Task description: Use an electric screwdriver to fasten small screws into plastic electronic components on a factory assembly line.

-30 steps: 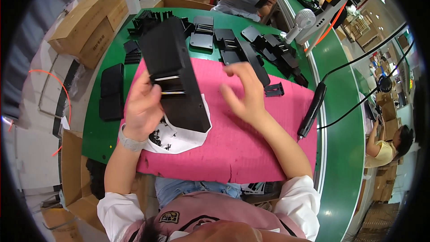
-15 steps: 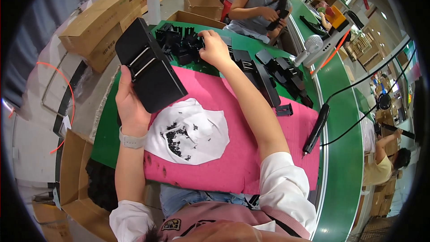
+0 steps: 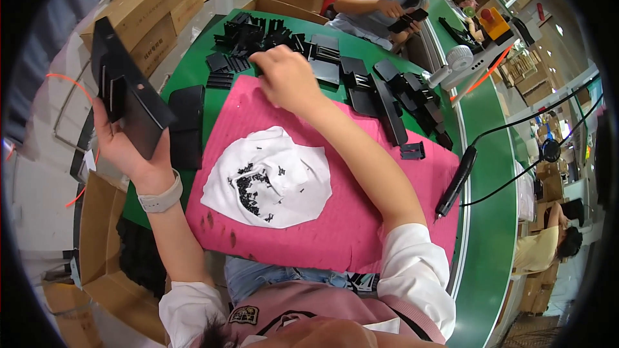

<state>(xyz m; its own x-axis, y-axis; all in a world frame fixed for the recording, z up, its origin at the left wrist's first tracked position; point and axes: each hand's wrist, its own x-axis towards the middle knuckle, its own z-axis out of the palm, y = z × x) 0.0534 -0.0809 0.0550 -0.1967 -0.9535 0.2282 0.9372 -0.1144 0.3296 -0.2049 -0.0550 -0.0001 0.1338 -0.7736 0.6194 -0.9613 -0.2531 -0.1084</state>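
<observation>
A black plastic panel [image 3: 132, 96] with a raised bracket is gripped in my left hand [image 3: 138, 158], tilted up over the table's left edge. My right hand [image 3: 287, 80], fingers curled, hovers by the far edge of the pink mat [image 3: 309, 245]. What its fingertips hold, if anything, is mostly hidden. Just beyond it lies a pile of small black plastic parts [image 3: 248, 35], with slotted black pieces [image 3: 220, 80] to its left. On the mat a white cloth [image 3: 309, 187] carries many tiny black screw-like bits [image 3: 248, 196]. Another black panel [image 3: 187, 125] lies left of the mat.
Black assemblies [image 3: 387, 113] lie along the right of the green table [image 3: 196, 55]. A corded black electric screwdriver [image 3: 456, 180] rests at the mat's right edge, near a small white fan [image 3: 458, 58]. A co-worker [image 3: 387, 0] sits across. Cardboard boxes [image 3: 145, 9] stand at left.
My left hand has swung left and turned the panel on its side, uncovering another panel on the table. My right hand has drawn back from the pile, nearer and to the left.
</observation>
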